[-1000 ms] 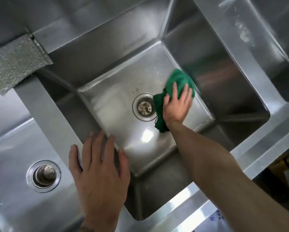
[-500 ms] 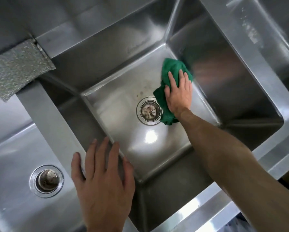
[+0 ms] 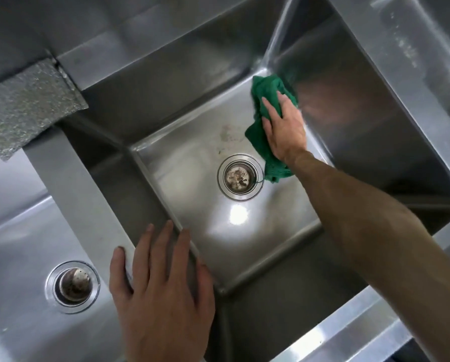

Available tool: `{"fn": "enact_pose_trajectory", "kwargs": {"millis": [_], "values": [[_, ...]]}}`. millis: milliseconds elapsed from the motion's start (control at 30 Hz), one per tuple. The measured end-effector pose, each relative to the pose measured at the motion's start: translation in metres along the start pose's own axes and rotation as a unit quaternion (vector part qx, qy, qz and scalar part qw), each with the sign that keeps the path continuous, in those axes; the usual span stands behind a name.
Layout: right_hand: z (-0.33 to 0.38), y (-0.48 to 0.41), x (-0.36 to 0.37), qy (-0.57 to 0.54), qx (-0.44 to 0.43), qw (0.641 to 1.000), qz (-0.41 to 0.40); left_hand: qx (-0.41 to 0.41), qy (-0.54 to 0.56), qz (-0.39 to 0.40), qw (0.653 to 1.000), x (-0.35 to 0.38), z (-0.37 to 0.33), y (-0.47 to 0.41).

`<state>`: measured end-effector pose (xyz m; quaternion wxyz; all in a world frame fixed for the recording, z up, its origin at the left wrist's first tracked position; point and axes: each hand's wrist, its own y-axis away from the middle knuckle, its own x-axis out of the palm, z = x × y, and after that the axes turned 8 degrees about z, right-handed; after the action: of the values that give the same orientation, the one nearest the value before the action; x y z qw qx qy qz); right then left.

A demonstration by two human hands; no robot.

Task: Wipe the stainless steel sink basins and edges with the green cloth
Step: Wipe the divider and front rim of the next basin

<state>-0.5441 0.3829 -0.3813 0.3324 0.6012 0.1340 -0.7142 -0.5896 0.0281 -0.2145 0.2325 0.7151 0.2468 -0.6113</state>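
Observation:
I look down into the middle stainless steel basin (image 3: pixel 182 178). My right hand (image 3: pixel 284 129) presses the crumpled green cloth (image 3: pixel 267 87) flat on the basin floor, near its far right corner against the right wall. The cloth's lower end trails beside the round drain (image 3: pixel 239 177). My left hand (image 3: pixel 158 291) rests with fingers spread on the divider edge (image 3: pixel 75 184) between the middle basin and the left basin (image 3: pixel 17 257), holding nothing.
The left basin has its own drain (image 3: pixel 72 286). A grey textured pad (image 3: pixel 23 105) lies on the back ledge at upper left. A third basin (image 3: pixel 427 35) opens at upper right. Brown specks (image 3: pixel 226 134) mark the floor above the middle drain.
My right hand has pushed the green cloth away from the drain toward the basin's far right corner. My left hand has stayed on the divider edge.

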Motion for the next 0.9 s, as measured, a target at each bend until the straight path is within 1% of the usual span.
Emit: {"fn": "enact_pose_trajectory", "kwargs": {"millis": [67, 100, 133, 200, 267, 333, 400, 433, 467, 533, 600, 633, 667, 700, 733, 800, 900], "values": [[0.025, -0.004, 0.006, -0.033, 0.053, 0.998, -0.021, 0.000, 0.002, -0.005, 1.000, 0.000, 0.000, 0.000], [0.043, -0.004, 0.010, -0.040, 0.068, 0.997, -0.022, -0.001, 0.002, -0.006, 1.000, 0.000, 0.000, 0.000], [0.062, -0.003, 0.014, -0.038, 0.064, 0.997, -0.020, -0.001, 0.002, -0.004, 1.000, 0.000, 0.000, 0.000], [0.096, 0.003, 0.024, -0.034, 0.013, 0.999, -0.023, -0.004, 0.005, 0.000, 1.000, -0.001, 0.000, 0.000], [0.116, 0.009, 0.032, -0.036, -0.034, 0.998, -0.031, -0.006, 0.004, 0.002, 1.000, -0.001, 0.000, 0.000], [0.109, 0.012, 0.033, -0.018, -0.091, 0.995, -0.019, -0.006, -0.003, 0.002, 1.000, -0.001, 0.000, 0.001], [0.081, 0.005, 0.028, 0.009, -0.134, 0.991, 0.003, -0.006, -0.006, 0.003, 1.000, -0.001, 0.001, 0.000], [0.063, 0.000, 0.023, 0.014, -0.121, 0.993, 0.001, -0.004, -0.006, 0.006, 1.000, 0.000, 0.001, 0.000], [0.046, -0.004, 0.019, 0.018, -0.086, 0.996, -0.005, -0.003, -0.007, 0.008, 1.000, 0.000, 0.001, 0.000], [0.029, -0.010, 0.013, 0.006, 0.007, 1.000, -0.025, -0.006, -0.006, 0.009, 1.000, -0.002, 0.000, 0.000], [0.049, -0.009, 0.016, -0.027, 0.082, 0.995, -0.042, -0.006, -0.007, 0.011, 1.000, -0.002, 0.000, -0.001], [0.068, -0.007, 0.021, -0.044, 0.099, 0.993, -0.052, -0.007, -0.006, 0.011, 1.000, -0.002, 0.000, -0.001], [0.089, -0.002, 0.026, -0.056, 0.095, 0.992, -0.063, -0.009, -0.006, 0.011, 1.000, -0.001, 0.000, -0.001], [0.110, 0.005, 0.032, -0.069, 0.066, 0.993, -0.074, -0.010, -0.008, 0.012, 1.000, -0.001, 0.000, -0.001], [0.130, 0.014, 0.040, -0.075, 0.019, 0.995, -0.069, -0.010, -0.009, 0.011, 1.000, -0.002, 0.001, -0.001], [0.153, 0.029, 0.053, -0.048, -0.086, 0.994, -0.041, -0.012, -0.010, 0.017, 1.000, -0.004, 0.000, -0.002], [0.128, 0.020, 0.053, -0.019, -0.201, 0.979, -0.023, -0.020, -0.015, 0.018, 1.000, -0.004, -0.001, -0.003]]}}
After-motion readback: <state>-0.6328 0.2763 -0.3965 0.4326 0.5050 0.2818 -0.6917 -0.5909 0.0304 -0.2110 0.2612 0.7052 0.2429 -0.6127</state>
